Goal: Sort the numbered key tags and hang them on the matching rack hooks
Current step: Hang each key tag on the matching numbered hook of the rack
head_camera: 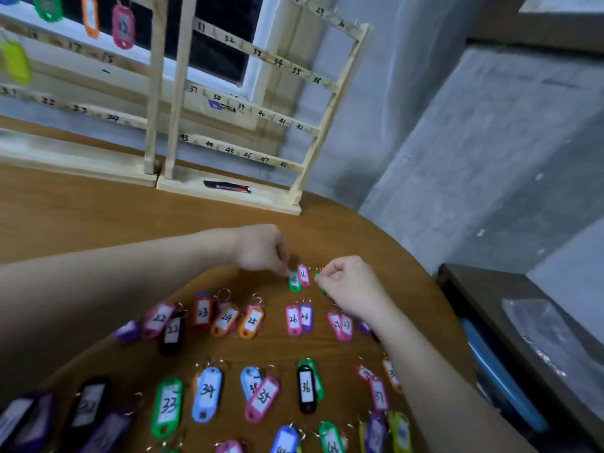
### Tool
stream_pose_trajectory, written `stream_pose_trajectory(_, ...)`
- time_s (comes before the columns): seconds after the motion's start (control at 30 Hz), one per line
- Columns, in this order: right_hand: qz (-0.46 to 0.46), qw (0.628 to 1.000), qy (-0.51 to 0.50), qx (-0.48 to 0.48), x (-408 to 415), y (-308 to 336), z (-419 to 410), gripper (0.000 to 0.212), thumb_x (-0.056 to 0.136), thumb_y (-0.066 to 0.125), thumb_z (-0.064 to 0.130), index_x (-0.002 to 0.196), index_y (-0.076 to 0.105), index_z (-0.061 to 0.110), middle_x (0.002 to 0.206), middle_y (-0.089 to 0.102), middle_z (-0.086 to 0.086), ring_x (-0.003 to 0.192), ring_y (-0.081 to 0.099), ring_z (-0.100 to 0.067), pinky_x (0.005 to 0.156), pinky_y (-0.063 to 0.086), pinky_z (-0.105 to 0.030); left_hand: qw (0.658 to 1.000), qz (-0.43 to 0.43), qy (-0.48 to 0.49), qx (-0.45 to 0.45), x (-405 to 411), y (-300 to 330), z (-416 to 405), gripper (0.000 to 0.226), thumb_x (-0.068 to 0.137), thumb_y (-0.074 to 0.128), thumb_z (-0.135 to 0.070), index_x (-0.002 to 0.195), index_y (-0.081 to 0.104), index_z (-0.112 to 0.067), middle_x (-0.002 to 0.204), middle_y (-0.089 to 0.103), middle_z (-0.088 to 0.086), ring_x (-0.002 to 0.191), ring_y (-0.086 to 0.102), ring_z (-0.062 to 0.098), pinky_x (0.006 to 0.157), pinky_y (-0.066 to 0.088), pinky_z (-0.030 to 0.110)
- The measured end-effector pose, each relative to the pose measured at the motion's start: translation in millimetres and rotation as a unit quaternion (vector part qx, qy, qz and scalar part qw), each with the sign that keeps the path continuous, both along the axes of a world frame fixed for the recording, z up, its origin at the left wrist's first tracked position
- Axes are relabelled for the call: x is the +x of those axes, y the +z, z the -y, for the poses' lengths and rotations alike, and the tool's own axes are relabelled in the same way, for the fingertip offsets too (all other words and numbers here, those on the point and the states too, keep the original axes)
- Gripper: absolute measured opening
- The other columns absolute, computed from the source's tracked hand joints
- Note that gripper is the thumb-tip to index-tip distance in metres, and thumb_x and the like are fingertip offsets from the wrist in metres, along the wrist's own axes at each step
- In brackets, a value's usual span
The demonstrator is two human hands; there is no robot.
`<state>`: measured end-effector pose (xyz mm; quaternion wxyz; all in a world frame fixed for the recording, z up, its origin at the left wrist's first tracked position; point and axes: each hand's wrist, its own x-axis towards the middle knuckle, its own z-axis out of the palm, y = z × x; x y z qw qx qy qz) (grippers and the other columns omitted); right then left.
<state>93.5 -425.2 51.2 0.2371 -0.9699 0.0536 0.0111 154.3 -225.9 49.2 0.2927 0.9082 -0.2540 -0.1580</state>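
Observation:
Many coloured numbered key tags lie in rows on the wooden table (98, 223). My left hand (261, 248) pinches the top of a green tag marked 16 (294, 282), which lies beside a pink tag marked 16 (304, 275). My right hand (348, 282) is curled around another green tag (317, 276), mostly hidden under its fingers. Two wooden racks stand at the back: the right rack (248, 109) with hooks numbered in the thirties and forties, and the left rack (81, 109) carrying a few hung tags.
Nearer rows hold tags 22 to 27 (251, 320) and tags 33 to 37 (208, 392). A black object (227, 186) lies on the right rack's base. The table's curved edge runs at right, beside a grey wall and a low shelf (523, 322).

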Motion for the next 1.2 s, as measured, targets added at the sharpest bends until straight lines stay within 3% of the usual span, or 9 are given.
stream_pose_trajectory(0.17, -0.022, 0.999, 0.013, -0.033, 24, -2, -9, 0.012, 0.09, 0.071, 0.035, 0.086, 0.075, 0.024, 0.087, 0.072, 0.002, 0.081, 0.068, -0.019, 0.079, 0.061, -0.041, 0.998, -0.017, 0.051, 0.021, 9, -14, 32, 0.03, 0.083, 0.08, -0.033, 0.1, 0.07, -0.01, 0.098, 0.071, 0.008, 0.095, 0.067, 0.025, 0.085, 0.054, 0.039)
stream_pose_trajectory(0.43, -0.048, 0.996, 0.005, -0.076, 44, -15, -13, 0.037, 0.081, 0.075, 0.057, 0.085, 0.074, 0.02, 0.091, 0.07, -0.001, 0.087, 0.066, -0.022, 0.081, 0.059, -0.044, 0.995, 0.059, 0.08, 0.023, 16, -21, 26, 0.016, 0.098, 0.063, -0.027, 0.103, 0.074, -0.017, 0.103, 0.069, 0.003, 0.094, 0.061, 0.019, 0.079, 0.046, 0.028)
stream_pose_trajectory(0.5, -0.053, 0.995, 0.001, -0.089, 48, -15, -17, 0.044, 0.08, 0.075, 0.059, 0.089, 0.071, 0.016, 0.093, 0.068, -0.003, 0.088, 0.065, -0.022, 0.076, 0.057, -0.041, 0.994, 0.065, 0.086, 0.029, 17, -22, 19, 0.013, 0.098, 0.063, -0.026, 0.1, 0.074, -0.02, 0.1, 0.068, 0.001, 0.092, 0.061, 0.017, 0.078, 0.045, 0.027)
stream_pose_trajectory(0.57, -0.069, 0.995, 0.013, -0.072, 49, -12, -20, 0.042, 0.084, 0.077, 0.051, 0.09, 0.071, 0.01, 0.082, 0.064, -0.003, 0.077, 0.061, -0.021, 0.061, 0.047, -0.032, 0.993, 0.061, 0.091, 0.035, 16, -21, 11, 0.013, 0.098, 0.064, -0.028, 0.094, 0.073, -0.02, 0.094, 0.068, 0.001, 0.087, 0.062, 0.017, 0.075, 0.046, 0.028)
stream_pose_trajectory(0.67, -0.076, 0.995, 0.057, -0.035, 44, -7, -27, 0.037, 0.092, 0.072, 0.04, 0.091, 0.075, 0.003, 0.074, 0.061, -0.008, 0.07, 0.055, -0.021, 0.061, 0.04, -0.031, 0.992, 0.063, 0.101, 0.035, 13, -15, -3, 0.025, 0.099, 0.062, -0.028, 0.074, 0.064, -0.025, 0.079, 0.066, -0.003, 0.075, 0.06, 0.013, 0.07, 0.044, 0.026)
stream_pose_trajectory(0.83, -0.032, 0.992, 0.121, 0.027, 30, 3, -41, 0.027, 0.098, 0.063, 0.031, 0.088, 0.074, 0.009, 0.079, 0.068, -0.017, 0.066, 0.053, -0.018, 0.063, 0.04, -0.032, 0.991, 0.063, 0.115, -0.015, -5, 3, -34, 0.019, 0.098, 0.059, -0.015, 0.081, 0.068, -0.018, 0.068, 0.067, -0.009, 0.057, 0.059, 0.001, 0.054, 0.041, 0.015)
stream_pose_trajectory(0.97, -0.043, 0.98, 0.125, 0.149, 15, 17, -57, 0.017, 0.1, 0.058, 0.023, 0.097, 0.074, 0.019, 0.071, 0.06, 0.0, 0.05, 0.044, -0.011, 0.045, 0.034, -0.024, 0.986, 0.095, 0.134, -0.022, -25, 28, -64, 0.022, 0.09, 0.06, -0.009, 0.074, 0.072, -0.015, 0.066, 0.069, 0.0, 0.058, 0.06, 0.009, 0.054, 0.045, 0.021)
stream_pose_trajectory(1.2, -0.048, 0.962, 0.138, 0.232, -31, 40, -98, 0.032, 0.108, 0.037, 0.022, 0.083, 0.056, 0.015, 0.065, 0.05, 0.0, 0.05, 0.048, -0.014, 0.04, 0.029, -0.02, 0.971, 0.145, 0.189, -0.033, -82, 77, -114, 0.023, 0.094, 0.062, -0.013, 0.075, 0.075, -0.014, 0.061, 0.066, -0.006, 0.049, 0.055, 0.003, 0.044, 0.039, 0.013)
